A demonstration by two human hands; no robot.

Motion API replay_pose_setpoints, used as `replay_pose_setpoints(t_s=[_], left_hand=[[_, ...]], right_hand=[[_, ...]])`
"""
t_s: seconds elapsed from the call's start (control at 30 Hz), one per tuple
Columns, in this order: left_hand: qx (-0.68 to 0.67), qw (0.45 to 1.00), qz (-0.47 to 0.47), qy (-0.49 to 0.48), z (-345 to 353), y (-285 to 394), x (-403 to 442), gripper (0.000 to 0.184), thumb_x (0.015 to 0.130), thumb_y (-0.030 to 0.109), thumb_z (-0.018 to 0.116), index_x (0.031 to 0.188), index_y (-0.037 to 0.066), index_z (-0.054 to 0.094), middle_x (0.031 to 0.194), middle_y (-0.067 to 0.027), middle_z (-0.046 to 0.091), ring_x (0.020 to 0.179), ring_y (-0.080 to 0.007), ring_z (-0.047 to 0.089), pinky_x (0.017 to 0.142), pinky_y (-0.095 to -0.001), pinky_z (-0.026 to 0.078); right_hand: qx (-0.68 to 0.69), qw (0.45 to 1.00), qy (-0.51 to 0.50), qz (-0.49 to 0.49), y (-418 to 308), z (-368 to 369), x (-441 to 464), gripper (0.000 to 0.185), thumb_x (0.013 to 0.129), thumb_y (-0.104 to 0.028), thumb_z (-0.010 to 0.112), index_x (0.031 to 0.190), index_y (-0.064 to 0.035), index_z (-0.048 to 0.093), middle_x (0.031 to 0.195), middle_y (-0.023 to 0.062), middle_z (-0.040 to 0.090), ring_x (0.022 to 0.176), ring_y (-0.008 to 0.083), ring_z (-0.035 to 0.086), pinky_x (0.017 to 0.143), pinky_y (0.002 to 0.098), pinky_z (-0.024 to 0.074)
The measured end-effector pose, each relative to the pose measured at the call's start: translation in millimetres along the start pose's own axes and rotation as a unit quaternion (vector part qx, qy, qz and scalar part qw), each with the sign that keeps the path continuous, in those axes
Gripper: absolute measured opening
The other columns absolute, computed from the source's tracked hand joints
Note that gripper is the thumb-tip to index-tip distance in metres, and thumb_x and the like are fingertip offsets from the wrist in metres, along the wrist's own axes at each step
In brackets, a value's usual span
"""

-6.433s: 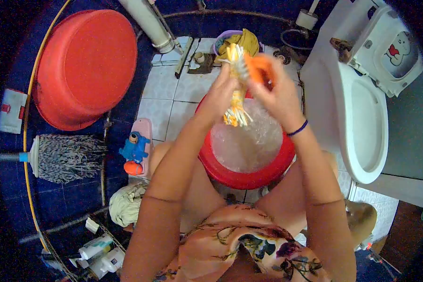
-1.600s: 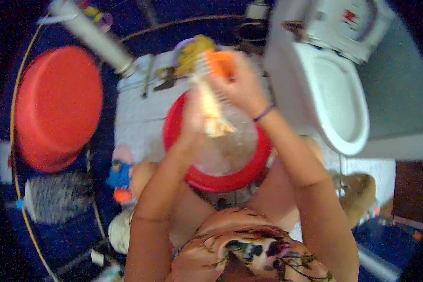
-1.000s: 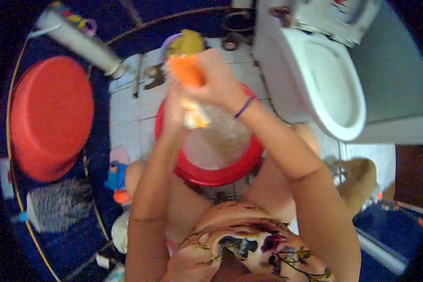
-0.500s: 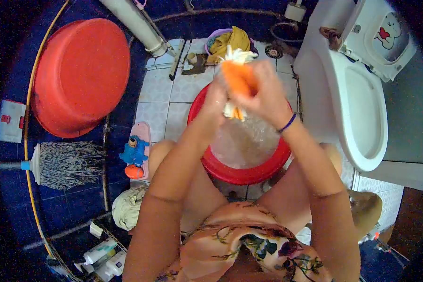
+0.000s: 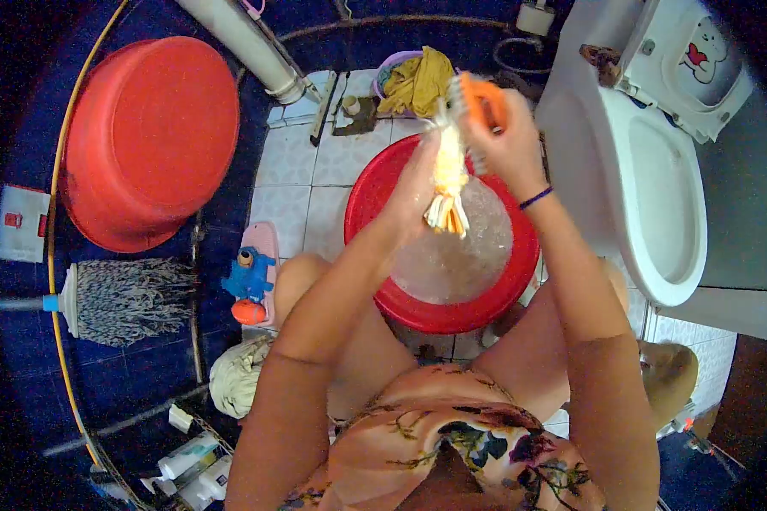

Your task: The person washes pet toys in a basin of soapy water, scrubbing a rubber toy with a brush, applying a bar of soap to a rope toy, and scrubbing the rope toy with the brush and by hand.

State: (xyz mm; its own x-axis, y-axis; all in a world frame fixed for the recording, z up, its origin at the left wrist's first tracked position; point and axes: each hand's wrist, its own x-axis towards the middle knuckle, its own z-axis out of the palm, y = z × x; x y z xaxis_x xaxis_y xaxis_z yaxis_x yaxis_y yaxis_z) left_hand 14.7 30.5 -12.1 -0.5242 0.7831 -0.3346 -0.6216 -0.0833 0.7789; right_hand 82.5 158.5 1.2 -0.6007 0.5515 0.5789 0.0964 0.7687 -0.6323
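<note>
My left hand [image 5: 413,183] is closed round a yellow and white bundle of strands [image 5: 449,175], whose frayed lower end hangs loose. An orange brush [image 5: 484,104] with pale bristles is gripped in my right hand [image 5: 516,145]; its bristles face the bundle, close to its right side. Both hands are above a red basin [image 5: 452,318] of cloudy, bubbly water [image 5: 452,264], which stands on the tiled floor between my legs.
Behind the basin a purple tub [image 5: 389,65] holds a mustard cloth [image 5: 422,83]. At the right is a white toilet [image 5: 690,264]. A large red tub [image 5: 158,140] and a mop [image 5: 128,300] are at the left, near a blue toy [image 5: 249,274].
The brush has moved up and right off the front of the bundle, uncovering more of it. The camera view swung away and came back over the earlier frames.
</note>
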Motion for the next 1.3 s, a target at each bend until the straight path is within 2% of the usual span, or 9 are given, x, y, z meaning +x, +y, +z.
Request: replay_pose_setpoints(t_s=[0.1, 0.17, 0.27, 0.4, 0.6, 0.87, 1.07, 1.27, 1.3], left_hand=[[-0.124, 0.972, -0.101, -0.172, -6.0, 11.0, -6.5, 0.048, 0.089, 0.048, 0.038, 0.116, 0.010, 0.045, 0.083, -0.0063, 0.054, 0.064, -0.0133, 0.053, 0.050, -0.0240, 0.046], [-0.262, 0.905, -0.154, -0.297, -18.6, 16.5, 1.7, 0.049, 0.089, 0.049, 0.037, 0.117, 0.010, 0.044, 0.080, -0.0076, 0.053, 0.062, -0.0140, 0.052, 0.044, -0.0225, 0.044], [-0.287, 0.904, -0.180, -0.263, -18.3, 23.9, 1.1, 0.050, 0.089, 0.050, 0.035, 0.118, 0.011, 0.044, 0.079, -0.0090, 0.052, 0.059, -0.0145, 0.051, 0.040, -0.0208, 0.042], [-0.342, 0.859, -0.223, -0.309, -15.0, 22.0, -4.8, 0.049, 0.090, 0.048, 0.035, 0.118, 0.009, 0.045, 0.082, -0.0107, 0.055, 0.058, -0.0167, 0.054, 0.043, -0.0241, 0.047], [-0.103, 0.978, -0.118, -0.139, -5.7, 19.9, -17.2, 0.048, 0.090, 0.045, 0.037, 0.115, 0.005, 0.046, 0.089, -0.0107, 0.060, 0.072, -0.0184, 0.061, 0.054, -0.0292, 0.053], [0.149, 0.983, 0.056, -0.088, -3.5, 13.5, -20.7, 0.047, 0.084, 0.029, 0.054, 0.121, 0.004, 0.037, 0.097, -0.0045, 0.052, 0.080, -0.0113, 0.055, 0.059, -0.0278, 0.053], [-0.043, 0.982, -0.102, -0.151, -4.7, 16.8, -21.9, 0.045, 0.087, 0.034, 0.045, 0.122, 0.007, 0.037, 0.093, -0.0094, 0.056, 0.072, -0.0158, 0.060, 0.059, -0.0309, 0.054], [-0.189, 0.953, -0.072, -0.224, -1.8, 29.0, -25.1, 0.040, 0.090, 0.034, 0.041, 0.117, 0.005, 0.040, 0.094, -0.0107, 0.055, 0.072, -0.0176, 0.058, 0.060, -0.0323, 0.053], [-0.198, 0.954, -0.062, -0.218, 0.0, 31.4, -27.1, 0.040, 0.090, 0.035, 0.041, 0.116, 0.005, 0.040, 0.094, -0.0107, 0.055, 0.072, -0.0177, 0.057, 0.060, -0.0322, 0.052]], right_hand=[[0.374, 0.891, -0.007, 0.258, 22.4, -7.5, 8.5, 0.035, 0.079, -0.032, 0.057, 0.099, -0.0035, 0.054, 0.080, 0.0089, 0.059, 0.067, 0.0196, 0.058, 0.056, 0.0286, 0.0479], [0.619, 0.704, -0.073, 0.339, 9.3, -24.2, 11.1, 0.038, 0.083, -0.038, 0.052, 0.101, -0.0043, 0.054, 0.081, 0.0080, 0.060, 0.059, 0.0170, 0.058, 0.051, 0.0274, 0.0489], [0.648, 0.664, -0.114, 0.356, -7.0, -29.7, 10.5, 0.041, 0.086, -0.037, 0.046, 0.118, -0.0121, 0.046, 0.093, 0.0062, 0.058, 0.060, 0.0167, 0.058, 0.045, 0.0274, 0.0472], [0.642, 0.676, -0.153, 0.328, -3.6, -31.7, 11.2, 0.042, 0.087, -0.038, 0.044, 0.120, -0.0113, 0.045, 0.096, 0.0076, 0.059, 0.061, 0.0181, 0.059, 0.045, 0.0281, 0.0482], [0.577, 0.744, -0.157, 0.298, -12.2, -37.4, 15.6, 0.044, 0.086, -0.038, 0.046, 0.111, -0.0019, 0.049, 0.089, 0.0110, 0.062, 0.065, 0.0188, 0.063, 0.053, 0.0287, 0.0537], [0.556, 0.766, -0.124, 0.298, -25.0, -38.6, 14.7, 0.044, 0.082, -0.038, 0.056, 0.109, -0.0037, 0.051, 0.089, 0.0089, 0.062, 0.069, 0.0169, 0.063, 0.057, 0.0269, 0.0532], [0.573, 0.746, -0.104, 0.324, -29.4, -44.0, 13.2, 0.039, 0.083, -0.038, 0.053, 0.102, -0.0042, 0.054, 0.079, 0.0041, 0.062, 0.064, 0.0133, 0.061, 0.055, 0.0258, 0.0510], [0.573, 0.760, -0.040, 0.306, -11.3, -63.7, 19.5, 0.041, 0.083, -0.040, 0.049, 0.100, -0.0035, 0.054, 0.080, 0.0072, 0.061, 0.063, 0.0162, 0.061, 0.054, 0.0279, 0.0516], [0.565, 0.766, -0.063, 0.300, -8.4, -66.2, 18.3, 0.048, 0.085, -0.041, 0.047, 0.114, -0.0028, 0.047, 0.093, 0.0119, 0.061, 0.069, 0.0169, 0.060, 0.055, 0.0276, 0.0504]])
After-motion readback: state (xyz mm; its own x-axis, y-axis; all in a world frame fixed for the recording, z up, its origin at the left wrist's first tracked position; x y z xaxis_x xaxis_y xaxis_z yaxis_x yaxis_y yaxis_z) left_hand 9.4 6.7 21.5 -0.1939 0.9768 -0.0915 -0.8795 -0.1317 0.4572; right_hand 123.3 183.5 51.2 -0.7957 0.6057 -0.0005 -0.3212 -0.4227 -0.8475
